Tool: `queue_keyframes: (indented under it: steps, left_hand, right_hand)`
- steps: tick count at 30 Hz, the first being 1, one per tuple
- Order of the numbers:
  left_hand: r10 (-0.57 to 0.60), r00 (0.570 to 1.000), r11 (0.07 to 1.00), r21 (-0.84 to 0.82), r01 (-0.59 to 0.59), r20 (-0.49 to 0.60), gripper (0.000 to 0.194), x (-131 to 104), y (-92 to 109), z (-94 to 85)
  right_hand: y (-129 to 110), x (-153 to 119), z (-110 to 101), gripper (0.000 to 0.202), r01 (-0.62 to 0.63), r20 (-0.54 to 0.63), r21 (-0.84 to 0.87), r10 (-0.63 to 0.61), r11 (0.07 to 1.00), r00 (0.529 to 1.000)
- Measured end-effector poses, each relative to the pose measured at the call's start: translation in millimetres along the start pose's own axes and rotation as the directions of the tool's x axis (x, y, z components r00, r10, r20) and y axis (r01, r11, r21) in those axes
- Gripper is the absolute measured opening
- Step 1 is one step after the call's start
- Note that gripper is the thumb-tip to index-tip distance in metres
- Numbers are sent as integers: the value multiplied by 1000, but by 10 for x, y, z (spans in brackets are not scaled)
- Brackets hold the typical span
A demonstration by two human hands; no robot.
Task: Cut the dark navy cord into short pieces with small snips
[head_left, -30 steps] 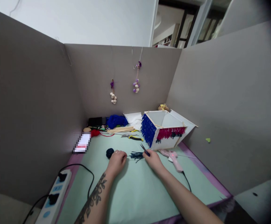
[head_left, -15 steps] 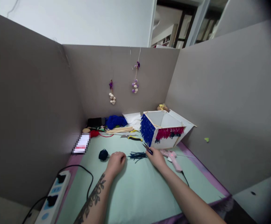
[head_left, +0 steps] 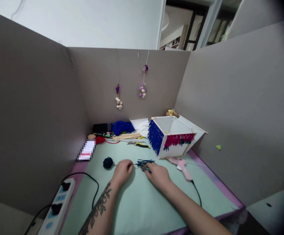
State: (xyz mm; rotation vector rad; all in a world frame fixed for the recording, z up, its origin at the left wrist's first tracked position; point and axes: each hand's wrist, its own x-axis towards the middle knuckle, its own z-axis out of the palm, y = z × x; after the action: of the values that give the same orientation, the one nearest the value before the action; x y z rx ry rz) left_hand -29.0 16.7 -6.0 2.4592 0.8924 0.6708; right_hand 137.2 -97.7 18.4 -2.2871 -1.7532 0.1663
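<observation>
Dark blue yarn runs from a small ball [head_left: 108,163] to my left hand [head_left: 123,170], whose closed fingers pinch the strand. A short end of it sticks out toward a pile of cut yarn pieces [head_left: 144,161]. My right hand [head_left: 158,175] is closed round small scissors [head_left: 145,168], with the blades pointing left at the near side of the pile. Behind stands a white box-like frame [head_left: 177,148] with blue fringe on its left face and magenta and dark fringe on its front.
A pink glue gun [head_left: 184,169] with a cord lies right of my right hand. Pliers [head_left: 139,144], wooden sticks [head_left: 127,136] and blue yarn [head_left: 123,127] lie behind. At left are a phone [head_left: 86,150] and a power strip [head_left: 58,205]. Grey panels surround the table.
My right hand has moved left and slightly nearer, bringing the scissors from above the pile's right end to the strand's end near my left hand. My left hand has barely moved.
</observation>
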Motion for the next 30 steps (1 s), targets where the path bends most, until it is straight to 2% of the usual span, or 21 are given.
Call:
queue_keyframes:
  steps: [6, 8, 10, 12, 15, 17, 18, 20, 23, 30]
  left_hand:
    - [8, 1000, 999, -50, -8, -3, 20, -1, 19, -13]
    - [8, 1000, 998, -60, -8, -3, 20, -1, 22, -17]
    - [7, 1000, 997, -71, -8, -10, 20, 0, 21, -18]
    - [11, 1000, 996, -84, -13, -21, 19, 1, 22, -18]
    - [23, 999, 994, -107, -27, -32, 19, 0, 34, -26]
    - [32, 999, 992, -123, -37, -36, 18, -2, 45, -34]
    - [39, 999, 991, -130, -44, -35, 18, -4, 50, -37]
    - [53, 998, 989, -134, -57, -31, 17, -7, 54, -40]
    - [66, 998, 992, -107, -67, -19, 17, -9, 48, -40]
    - [-24, 1000, 998, 65, 25, -12, 19, 1, 42, -89]
  right_hand:
    - [-55, 111, 116, 22, 20, -25, 28, -19, 999, 999]
    - [-17, 138, 148, 22, -18, -60, 90, 23, 996, 998]
    - [39, 172, 193, 22, -90, -97, 232, 115, 969, 989]
    - [85, 215, 253, 24, -141, -85, 459, 201, 877, 976]
    - [83, 279, 353, 32, -119, 4, 762, 179, 637, 984]
    - [29, 311, 408, 34, -118, 45, 836, 147, 535, 988]
    - [-5, 324, 428, 31, -120, 53, 842, 141, 526, 989]
    - [-63, 346, 450, 22, -110, 35, 818, 142, 565, 989]
    - [-63, 371, 433, 21, -62, -44, 761, 147, 646, 988]
    - [352, 389, 312, 25, -97, -151, 618, 239, 781, 959]
